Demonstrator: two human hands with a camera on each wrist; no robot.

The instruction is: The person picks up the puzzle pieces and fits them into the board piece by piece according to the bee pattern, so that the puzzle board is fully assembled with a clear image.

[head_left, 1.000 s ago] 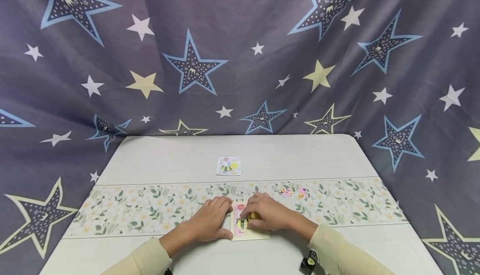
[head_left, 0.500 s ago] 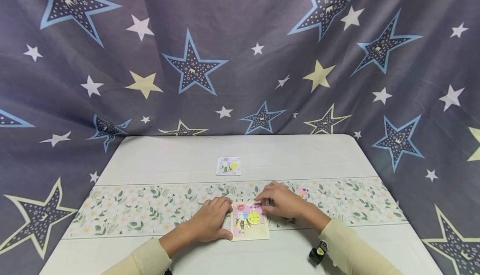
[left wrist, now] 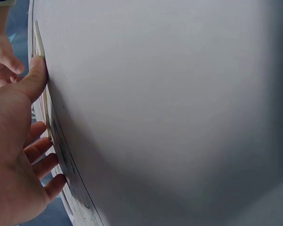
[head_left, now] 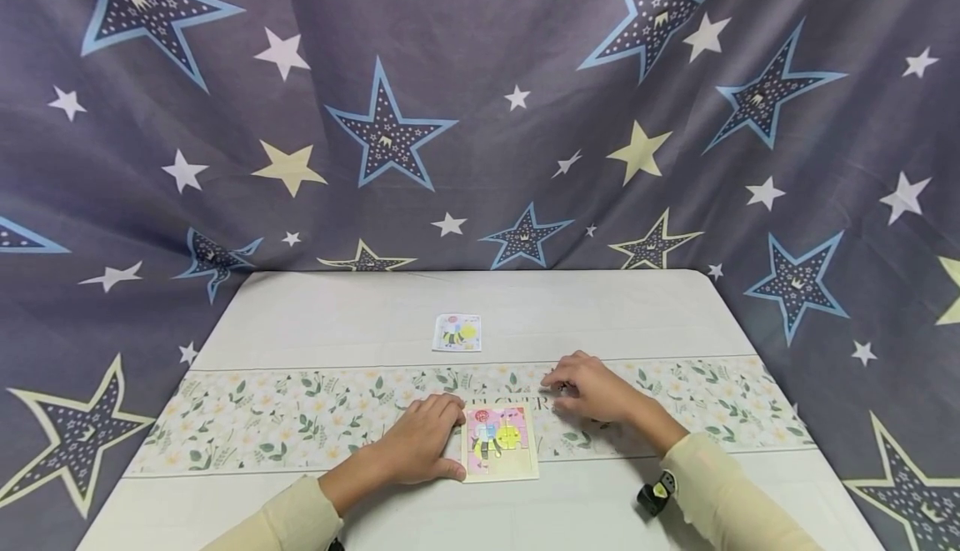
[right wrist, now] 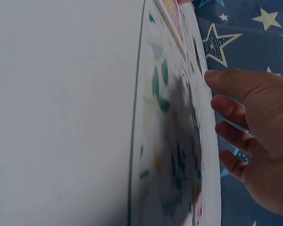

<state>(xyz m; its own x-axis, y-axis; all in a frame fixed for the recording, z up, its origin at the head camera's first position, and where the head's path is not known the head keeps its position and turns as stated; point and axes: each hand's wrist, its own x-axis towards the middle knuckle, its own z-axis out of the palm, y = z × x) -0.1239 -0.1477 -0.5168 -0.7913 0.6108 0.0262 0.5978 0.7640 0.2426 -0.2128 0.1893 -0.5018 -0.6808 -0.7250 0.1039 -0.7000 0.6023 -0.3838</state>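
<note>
A square wooden jigsaw puzzle (head_left: 487,448) lies on the table in front of me, its pieces showing a pink picture with a yellow-and-black bee. Bare wood shows at its lower right. My left hand (head_left: 422,443) rests against the puzzle's left edge, thumb near the close corner and fingers loosely bent along the side. To the right of the puzzle, my right hand (head_left: 596,388) hovers over the floral runner with thumb and fingers apart. Nothing shows between them in the right wrist view. A pink puzzle piece (right wrist: 198,207) lies on the runner below; the right hand hides it in the head view.
A small picture card (head_left: 457,333) with the same bee lies farther back on the white table (head_left: 337,318). The floral runner (head_left: 300,418) crosses the table from side to side. A star-patterned curtain (head_left: 465,159) hangs behind and at both sides.
My right hand has drawn away from the puzzle to the right, uncovering the bee's yellow part in the board. It now covers the loose pieces. The left hand has stayed in place.
</note>
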